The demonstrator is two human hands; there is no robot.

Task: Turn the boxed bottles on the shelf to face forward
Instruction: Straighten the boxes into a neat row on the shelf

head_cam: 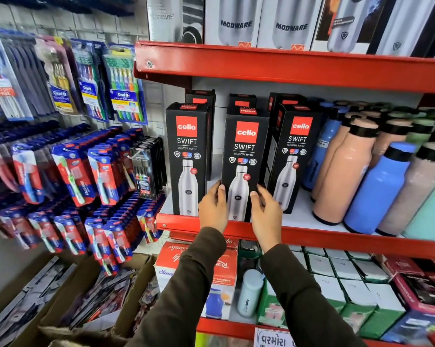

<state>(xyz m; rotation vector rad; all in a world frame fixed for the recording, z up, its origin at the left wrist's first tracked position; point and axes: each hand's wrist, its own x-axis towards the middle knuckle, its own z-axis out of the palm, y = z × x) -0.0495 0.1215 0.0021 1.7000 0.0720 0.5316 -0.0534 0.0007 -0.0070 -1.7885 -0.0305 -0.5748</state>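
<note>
Three black Cello Swift bottle boxes stand in the front row of the red middle shelf (336,240). The left box (187,156) faces forward. The middle box (245,156) also shows its front. My left hand (213,209) grips its lower left edge and my right hand (265,211) grips its lower right edge. The right box (293,156) stands turned slightly, showing its front and its left side. More black boxes (241,102) stand behind the front row, partly hidden.
Loose peach, blue and mint bottles (376,186) crowd the shelf to the right. Modware boxes (236,21) fill the shelf above. Toothbrush packs (98,171) hang on the left wall. Boxed goods (336,284) sit on the lower shelf, and a cardboard carton (86,309) lies below left.
</note>
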